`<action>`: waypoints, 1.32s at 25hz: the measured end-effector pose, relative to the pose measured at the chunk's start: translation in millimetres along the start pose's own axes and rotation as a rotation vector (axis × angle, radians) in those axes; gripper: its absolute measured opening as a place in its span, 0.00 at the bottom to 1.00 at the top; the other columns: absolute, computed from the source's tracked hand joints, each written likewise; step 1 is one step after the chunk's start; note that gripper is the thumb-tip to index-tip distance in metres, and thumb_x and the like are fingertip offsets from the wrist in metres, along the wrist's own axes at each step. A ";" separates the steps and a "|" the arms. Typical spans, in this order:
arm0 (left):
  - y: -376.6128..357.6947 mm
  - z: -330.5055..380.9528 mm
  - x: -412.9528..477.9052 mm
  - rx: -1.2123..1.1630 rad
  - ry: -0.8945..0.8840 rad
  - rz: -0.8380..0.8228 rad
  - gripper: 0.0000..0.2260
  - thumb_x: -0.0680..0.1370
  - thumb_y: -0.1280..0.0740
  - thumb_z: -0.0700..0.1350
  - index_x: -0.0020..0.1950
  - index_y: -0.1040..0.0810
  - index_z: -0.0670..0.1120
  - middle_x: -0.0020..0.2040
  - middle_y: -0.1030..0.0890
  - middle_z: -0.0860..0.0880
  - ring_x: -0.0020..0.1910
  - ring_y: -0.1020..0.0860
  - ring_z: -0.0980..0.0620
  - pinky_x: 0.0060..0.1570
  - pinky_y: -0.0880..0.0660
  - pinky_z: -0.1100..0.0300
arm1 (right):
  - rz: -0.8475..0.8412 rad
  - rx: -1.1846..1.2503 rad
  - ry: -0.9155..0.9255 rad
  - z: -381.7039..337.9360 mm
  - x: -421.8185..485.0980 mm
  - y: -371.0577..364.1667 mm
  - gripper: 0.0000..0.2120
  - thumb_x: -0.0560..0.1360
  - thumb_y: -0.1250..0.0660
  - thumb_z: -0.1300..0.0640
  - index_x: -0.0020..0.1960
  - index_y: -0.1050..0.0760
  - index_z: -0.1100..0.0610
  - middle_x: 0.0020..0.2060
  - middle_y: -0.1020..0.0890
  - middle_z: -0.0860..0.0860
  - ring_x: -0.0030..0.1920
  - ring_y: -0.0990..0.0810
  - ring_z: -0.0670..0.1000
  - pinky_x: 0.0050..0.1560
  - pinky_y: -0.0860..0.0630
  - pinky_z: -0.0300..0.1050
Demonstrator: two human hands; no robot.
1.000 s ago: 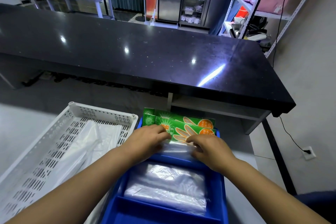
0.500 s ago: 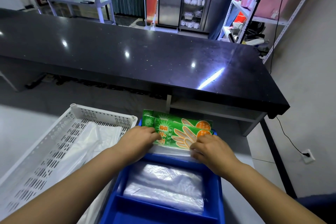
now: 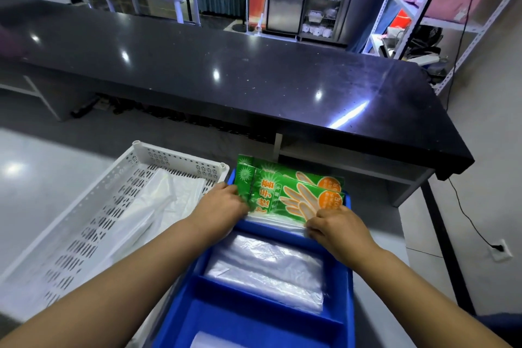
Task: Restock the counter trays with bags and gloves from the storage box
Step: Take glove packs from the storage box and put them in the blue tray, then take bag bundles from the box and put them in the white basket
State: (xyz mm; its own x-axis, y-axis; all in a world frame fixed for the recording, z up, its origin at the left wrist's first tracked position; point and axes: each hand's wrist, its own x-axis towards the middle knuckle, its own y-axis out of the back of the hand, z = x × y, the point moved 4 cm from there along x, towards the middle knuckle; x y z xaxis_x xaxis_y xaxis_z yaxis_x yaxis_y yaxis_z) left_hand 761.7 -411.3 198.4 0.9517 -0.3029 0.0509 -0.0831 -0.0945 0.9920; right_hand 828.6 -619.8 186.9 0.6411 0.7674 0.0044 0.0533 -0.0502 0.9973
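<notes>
The left hand curls its fingers round the left edge of the flat green glove packets, printed plastic sleeves with orange hands and an orange disc on the front. The right hand pinches their lower right corner, thumb and fingers closed on the plastic. Two packets show, one close behind the other, standing nearly upright and leaning away from the person. Both forearms reach in from the near edge.

The packets stand in the farthest compartment of a long blue plastic tray, with a strip of clear film at their foot, just under the two hands. In the next compartment toward the person, directly below the wrists, lies a flat stack of clear plastic bags. A corner of something pale shows in the nearest compartment.

Touching the tray on the left-hand side is a white perforated plastic basket holding a crumpled white plastic bag.

Beyond the hands runs a long glossy black counter. Farther off to the right stands a white metal shelf rack, and low on the right wall is a socket with a black cable plugged in.
</notes>
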 end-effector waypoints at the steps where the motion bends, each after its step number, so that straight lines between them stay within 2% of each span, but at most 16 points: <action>1: 2.6 -3.0 -4.2 0.048 -0.008 0.003 0.08 0.56 0.25 0.42 0.30 0.21 0.50 0.28 0.20 0.54 0.34 0.21 0.50 0.35 0.26 0.62 | -0.007 -0.025 -0.008 -0.9 1.6 2.5 0.14 0.77 0.41 0.45 0.54 0.21 0.48 0.45 0.19 0.48 0.47 0.23 0.53 0.47 0.33 0.44; 5: 19.9 -18.4 -40.7 0.050 0.072 0.136 0.12 0.58 0.24 0.40 0.39 0.17 0.51 0.36 0.17 0.54 0.41 0.19 0.51 0.40 0.26 0.63 | 0.062 -0.137 -0.063 -12.6 5.0 23.2 0.16 0.76 0.42 0.44 0.59 0.25 0.48 0.52 0.21 0.48 0.54 0.26 0.53 0.51 0.32 0.49; 8: 46.6 -35.4 -84.7 -0.020 0.168 0.281 0.12 0.60 0.23 0.38 0.39 0.17 0.50 0.36 0.17 0.51 0.38 0.19 0.48 0.38 0.24 0.60 | 0.128 -0.166 -0.003 -50.4 13.1 46.0 0.13 0.75 0.38 0.48 0.56 0.22 0.50 0.50 0.19 0.50 0.52 0.24 0.55 0.51 0.29 0.50; 10: 59.5 -49.4 -124.4 -0.046 0.239 0.310 0.12 0.60 0.23 0.36 0.39 0.17 0.48 0.34 0.17 0.50 0.35 0.19 0.47 0.35 0.23 0.58 | 0.142 -0.156 0.075 -93.4 23.4 58.5 0.10 0.74 0.36 0.51 0.50 0.20 0.53 0.45 0.17 0.53 0.47 0.21 0.58 0.50 0.25 0.51; 14: 65.5 -80.9 -240.9 -0.108 0.447 0.326 0.09 0.64 0.25 0.37 0.40 0.16 0.48 0.34 0.16 0.49 0.33 0.19 0.45 0.31 0.22 0.57 | 0.204 -0.148 0.221 -218.4 43.8 72.8 0.01 0.67 0.28 0.56 0.38 0.19 0.53 0.31 0.17 0.53 0.33 0.19 0.59 0.32 0.25 0.47; 17: 56.2 -104.2 -354.8 -0.135 0.637 0.295 0.07 0.67 0.26 0.38 0.43 0.16 0.47 0.36 0.15 0.47 0.35 0.19 0.43 0.33 0.21 0.54 | 0.193 -0.055 0.369 -332.6 51.9 66.0 0.03 0.69 0.31 0.56 0.42 0.19 0.53 0.34 0.16 0.52 0.36 0.18 0.58 0.33 0.23 0.47; 19: 45.3 -114.1 -427.6 -0.155 0.764 0.257 0.06 0.67 0.26 0.39 0.42 0.16 0.47 0.36 0.16 0.46 0.35 0.19 0.44 0.33 0.22 0.55 | 0.148 0.001 0.463 -396.6 52.8 55.1 0.07 0.73 0.35 0.54 0.47 0.19 0.52 0.39 0.15 0.52 0.40 0.18 0.57 0.38 0.21 0.48; 22: 15.0 -123.5 -550.7 -0.210 0.965 0.186 0.06 0.67 0.25 0.39 0.41 0.16 0.47 0.35 0.16 0.45 0.34 0.19 0.43 0.29 0.24 0.55 | 0.075 0.052 0.611 -498.2 48.3 22.2 0.09 0.75 0.39 0.52 0.48 0.20 0.51 0.42 0.15 0.51 0.43 0.18 0.55 0.41 0.21 0.49; 25: -27.3 -121.5 -651.6 -0.310 1.182 0.071 0.06 0.74 0.33 0.45 0.48 0.17 0.52 0.45 0.15 0.48 0.45 0.20 0.44 0.39 0.23 0.53 | -0.052 0.066 0.699 -577.9 43.5 -23.5 0.13 0.76 0.43 0.48 0.50 0.22 0.51 0.44 0.17 0.50 0.45 0.19 0.53 0.44 0.22 0.52; 28: -63.5 -105.3 -716.2 -0.383 1.312 -0.002 0.10 0.77 0.39 0.50 0.52 0.20 0.55 0.52 0.17 0.51 0.52 0.21 0.48 0.45 0.25 0.55 | -0.187 0.046 0.722 -624.7 40.0 -69.7 0.14 0.77 0.44 0.48 0.50 0.23 0.52 0.44 0.19 0.51 0.45 0.21 0.55 0.43 0.23 0.52; 33: -107.8 -81.3 -779.1 -0.485 1.489 -0.067 0.09 0.76 0.38 0.49 0.50 0.19 0.55 0.48 0.17 0.51 0.47 0.21 0.49 0.39 0.28 0.59 | -0.410 0.010 0.728 -668.0 39.9 -155.5 0.11 0.76 0.40 0.51 0.46 0.23 0.55 0.41 0.18 0.55 0.43 0.21 0.59 0.36 0.27 0.50</action>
State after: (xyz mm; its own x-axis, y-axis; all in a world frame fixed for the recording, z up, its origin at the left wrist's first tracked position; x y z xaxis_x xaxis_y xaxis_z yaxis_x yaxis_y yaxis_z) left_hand 53.3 -88.0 61.2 0.3989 0.8903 -0.2198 -0.2097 0.3219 0.9232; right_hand 334.5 -154.4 80.8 -0.0855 0.9470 -0.3096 0.1838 0.3204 0.9293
